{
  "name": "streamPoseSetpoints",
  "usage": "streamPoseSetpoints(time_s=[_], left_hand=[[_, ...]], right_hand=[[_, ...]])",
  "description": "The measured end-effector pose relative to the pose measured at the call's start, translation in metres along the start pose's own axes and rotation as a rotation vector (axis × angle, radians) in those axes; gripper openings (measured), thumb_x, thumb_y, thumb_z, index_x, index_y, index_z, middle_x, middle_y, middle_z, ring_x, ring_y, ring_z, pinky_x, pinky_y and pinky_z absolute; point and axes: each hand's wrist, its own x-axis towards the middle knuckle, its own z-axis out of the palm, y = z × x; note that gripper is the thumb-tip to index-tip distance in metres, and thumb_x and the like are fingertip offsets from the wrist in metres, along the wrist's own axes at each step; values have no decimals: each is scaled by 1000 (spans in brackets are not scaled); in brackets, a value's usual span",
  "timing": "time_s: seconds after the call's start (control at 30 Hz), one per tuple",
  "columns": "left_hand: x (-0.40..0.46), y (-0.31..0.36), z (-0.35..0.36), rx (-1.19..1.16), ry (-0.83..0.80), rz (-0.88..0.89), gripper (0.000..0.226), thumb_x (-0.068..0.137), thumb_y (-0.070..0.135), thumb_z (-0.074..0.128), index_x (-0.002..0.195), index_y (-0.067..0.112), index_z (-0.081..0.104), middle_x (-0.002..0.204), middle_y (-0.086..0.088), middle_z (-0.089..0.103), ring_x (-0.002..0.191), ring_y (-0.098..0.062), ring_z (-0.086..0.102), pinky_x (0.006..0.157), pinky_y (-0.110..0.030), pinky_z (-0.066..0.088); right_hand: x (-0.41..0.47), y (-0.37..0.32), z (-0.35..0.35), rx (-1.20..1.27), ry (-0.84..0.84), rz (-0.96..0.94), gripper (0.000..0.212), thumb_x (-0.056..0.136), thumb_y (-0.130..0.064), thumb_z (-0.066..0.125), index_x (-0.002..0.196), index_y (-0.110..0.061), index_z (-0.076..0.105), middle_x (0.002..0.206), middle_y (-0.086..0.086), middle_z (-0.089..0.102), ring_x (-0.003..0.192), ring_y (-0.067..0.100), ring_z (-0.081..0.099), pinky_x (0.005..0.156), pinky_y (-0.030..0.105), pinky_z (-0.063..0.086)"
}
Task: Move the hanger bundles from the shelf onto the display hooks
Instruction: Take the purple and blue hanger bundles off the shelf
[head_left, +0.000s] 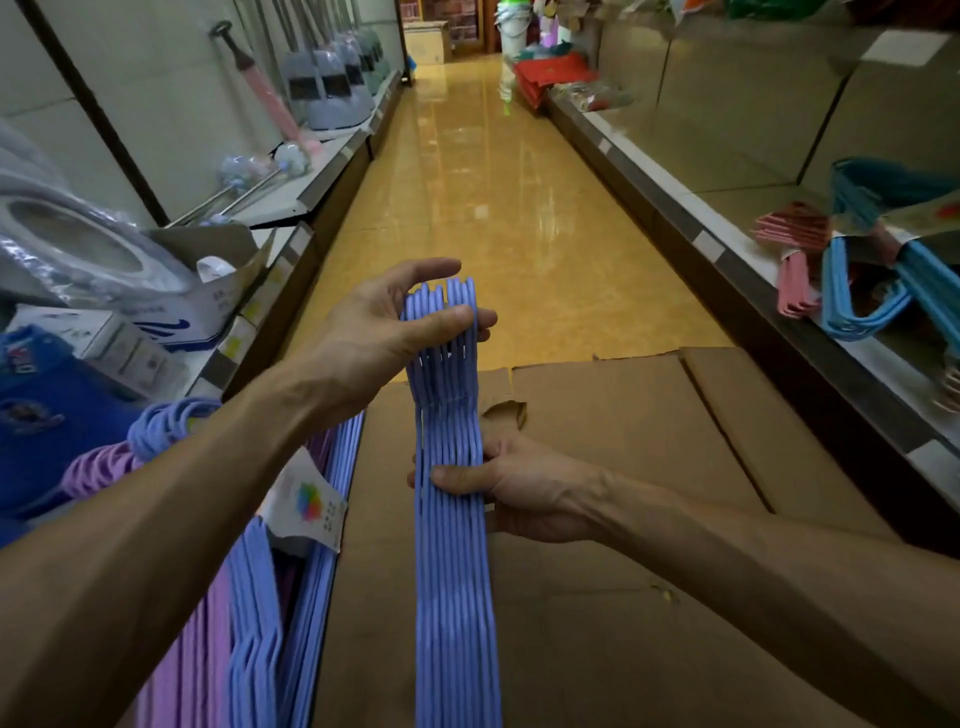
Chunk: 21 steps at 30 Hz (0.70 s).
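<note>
gripping a periwinkle hanger bundle (453, 519) edge-up over a flattened cardboard box (623, 519), the right hand (524, 488) has its fingers closed around the middle, while the left hand (384, 332) pinches the hook ends; more bundles (270, 597) lie on the left shelf.

Hanger bundle (453, 519) above cardboard box (623, 597), between shelves.

The blue bundle (453, 519) runs off the bottom edge. The right hand's (524, 486) fingers lie behind it. Far aisle goods (550, 67) are blurred.
</note>
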Motion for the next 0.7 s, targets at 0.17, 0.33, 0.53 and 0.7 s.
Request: streamPoseSetpoints(time_s=[0.17,0.33,0.53,0.7], left_hand=[[-12,-27,-32,140,198,-85,39,94,42,65,126,21,61,102,-8,77,103,-21,72,104,-49,49],[-32,-51,-62,500,304,-146,33,93,59,54,114,37,67,104,3,71,101,-16,66,91,-36,53],[-49,-68,-87,883,351,-144,40,99,58,39,126,37,60,103,3,68,97,-18,63,85,-38,50],[-54,-81,-105,1035,352,-148,49,101,60,32,126,31,63,116,1,68,104,-20,60,91,-45,46]], right_hand=[[42,26,26,-63,77,8,12,94,-11,65,106,-10,66,109,9,71,99,24,69,77,34,58],[83,52,46,-146,126,2,20,95,-14,66,114,-7,65,118,14,70,107,32,68,80,39,59],[126,77,68,-175,143,-29,27,92,-16,70,117,-5,67,115,16,71,104,34,69,91,52,57],[145,89,87,-198,120,1,26,92,-18,71,116,-9,68,114,13,71,103,33,69,91,50,57]])
